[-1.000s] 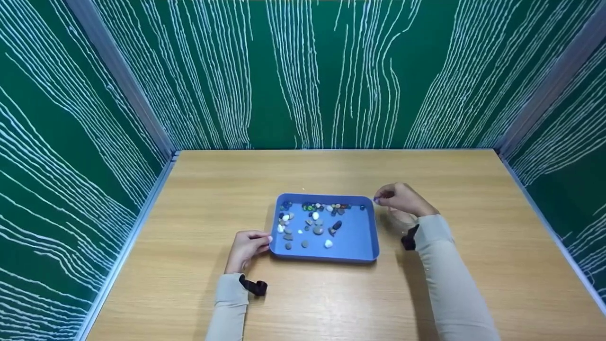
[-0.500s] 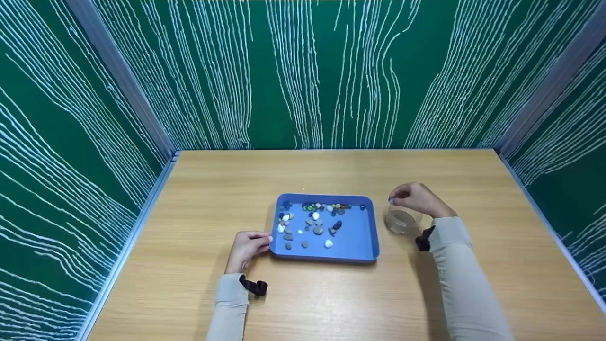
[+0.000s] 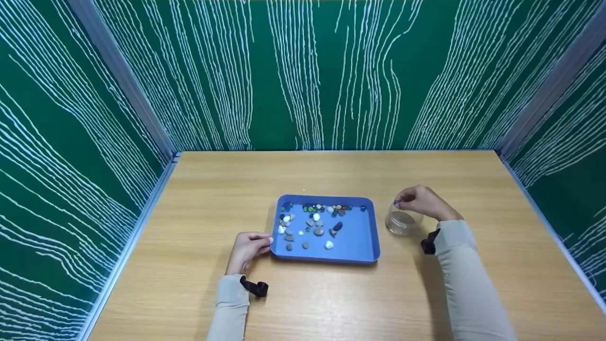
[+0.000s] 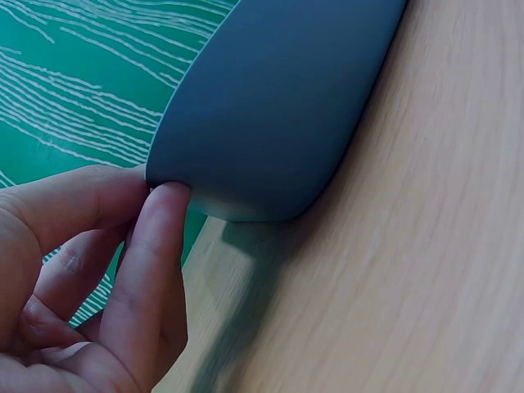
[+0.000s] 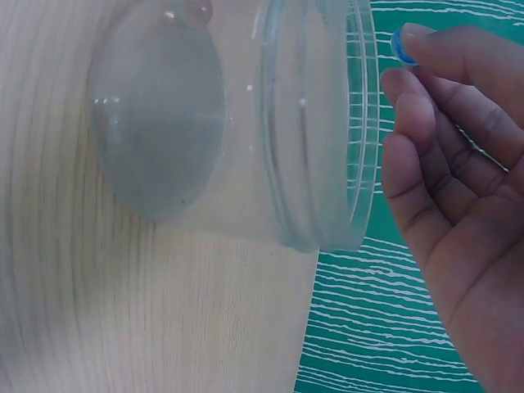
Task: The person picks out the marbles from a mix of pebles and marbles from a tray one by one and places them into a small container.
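My left hand (image 3: 246,248) pinches the left rim of a shallow blue tray (image 3: 350,253) near its front corner. In the left wrist view, thumb and fingertips meet at the rim of this tray (image 4: 270,115). My right hand (image 3: 423,201) is just above a clear jar (image 3: 401,228), right of the tray. Between its thumb and index finger it pinches a small blue marble (image 5: 401,47). In the right wrist view the fingertips are right by the open mouth of the jar (image 5: 319,164). A small pinkish round shape (image 5: 199,10) shows at the jar's base.
Grey, white and dark pebbles (image 3: 318,231) lie spread in the tray. Several coloured marbles (image 3: 310,208) line its far side. The wooden table (image 3: 303,303) meets green walls (image 3: 260,94) with white wavy lines at the back and sides.
My right hand has moved rightward from beside the tray's far right corner to above the jar, carrying the blue marble. My left hand has stayed on the tray rim.
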Available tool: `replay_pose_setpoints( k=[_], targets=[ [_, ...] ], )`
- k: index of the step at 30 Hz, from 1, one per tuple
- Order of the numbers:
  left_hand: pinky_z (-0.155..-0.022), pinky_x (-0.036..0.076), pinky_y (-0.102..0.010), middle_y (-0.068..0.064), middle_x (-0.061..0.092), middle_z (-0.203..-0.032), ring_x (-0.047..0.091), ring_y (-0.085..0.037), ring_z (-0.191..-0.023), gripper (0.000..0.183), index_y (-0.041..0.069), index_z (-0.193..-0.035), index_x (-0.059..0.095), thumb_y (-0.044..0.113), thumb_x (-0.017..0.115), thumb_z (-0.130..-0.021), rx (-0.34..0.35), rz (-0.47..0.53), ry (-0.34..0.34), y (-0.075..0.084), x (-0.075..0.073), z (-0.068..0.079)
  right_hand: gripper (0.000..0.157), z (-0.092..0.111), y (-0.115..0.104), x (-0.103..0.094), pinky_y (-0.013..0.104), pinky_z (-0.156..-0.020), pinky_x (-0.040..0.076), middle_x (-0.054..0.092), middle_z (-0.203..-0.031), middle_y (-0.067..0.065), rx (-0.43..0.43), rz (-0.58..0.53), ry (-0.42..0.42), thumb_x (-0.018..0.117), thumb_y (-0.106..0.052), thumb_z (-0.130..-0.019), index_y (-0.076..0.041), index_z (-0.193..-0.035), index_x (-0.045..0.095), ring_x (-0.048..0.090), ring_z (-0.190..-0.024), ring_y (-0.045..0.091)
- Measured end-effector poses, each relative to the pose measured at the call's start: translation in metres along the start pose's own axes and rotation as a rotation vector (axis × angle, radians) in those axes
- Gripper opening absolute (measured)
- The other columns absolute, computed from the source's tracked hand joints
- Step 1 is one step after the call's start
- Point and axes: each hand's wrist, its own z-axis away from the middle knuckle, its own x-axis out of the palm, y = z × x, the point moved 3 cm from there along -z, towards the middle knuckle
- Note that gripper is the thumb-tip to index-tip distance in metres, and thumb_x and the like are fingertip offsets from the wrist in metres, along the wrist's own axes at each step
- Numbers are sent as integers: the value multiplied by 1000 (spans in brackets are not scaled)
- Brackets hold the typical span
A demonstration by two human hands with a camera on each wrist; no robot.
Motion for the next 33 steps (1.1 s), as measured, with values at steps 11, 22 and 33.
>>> replay_pose_setpoints(
  k=[11,22,33],
  targets=[
    [-66,61,-22,-8,68,-81,66,-12,-68,26,-18,-101,65,-7,72,-78,5,11,-9,2,0,3,23,3,6,2,48,-97,52,66,-110,14,54,-22,-19,62,-16,-91,-5,-111,67,60,-98,24],
    [-63,61,-20,-8,69,-79,66,-9,-65,19,-12,-94,71,-3,74,-77,113,55,-78,0,-1,4,24,0,3,2,49,-97,52,66,-110,14,47,-30,-28,60,-18,-93,-5,-113,66,61,-101,27],
    [-63,61,-20,-6,69,-79,65,-10,-65,28,-21,-105,62,-11,67,-79,25,38,-17,1,1,2,28,-5,-5,5,51,-100,51,66,-114,17,23,-21,-23,58,-15,-94,0,-118,64,61,-104,29]
  ],
)
